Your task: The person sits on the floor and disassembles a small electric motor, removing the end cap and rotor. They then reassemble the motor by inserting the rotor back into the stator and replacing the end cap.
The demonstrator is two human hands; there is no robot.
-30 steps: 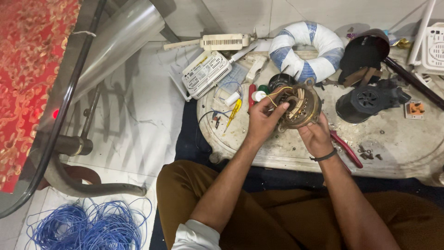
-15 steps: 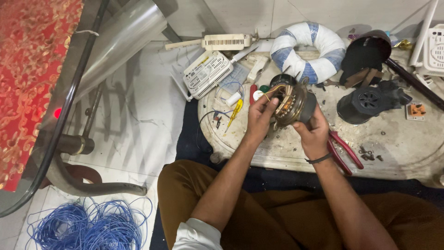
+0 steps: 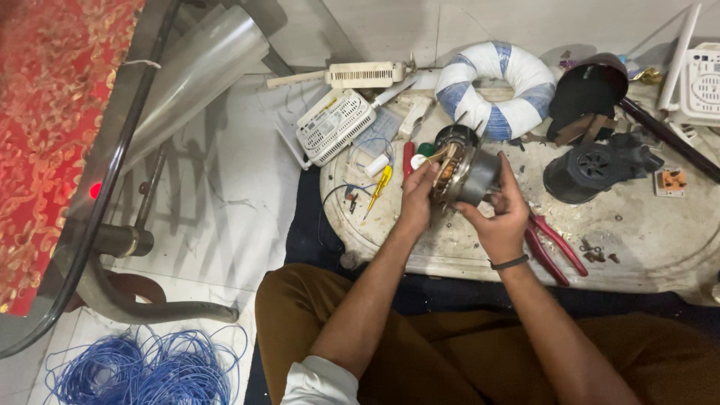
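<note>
Both my hands hold a round metal motor stator with copper windings point(image 3: 466, 174) over a worn marble slab point(image 3: 645, 225). My left hand point(image 3: 417, 196) grips its left face, where the copper coils show. My right hand point(image 3: 501, 214) cups the grey metal side from the right and below; a dark band sits on that wrist. The motor is turned on edge, with its winding face toward my left hand. Red-handled pliers point(image 3: 553, 244) lie on the slab just right of my right hand.
A yellow screwdriver point(image 3: 379, 185), a red tool and small parts lie left of the motor. Behind it are a white-and-blue ring point(image 3: 495, 82), black motor housings point(image 3: 596, 169), and white vented boxes point(image 3: 334, 124). A blue wire coil point(image 3: 142, 367) lies on the floor at lower left. A glass table point(image 3: 112, 150) stands at left.
The motor has been rotated from facing up to standing on edge, and both hands shifted slightly down and left around it.
</note>
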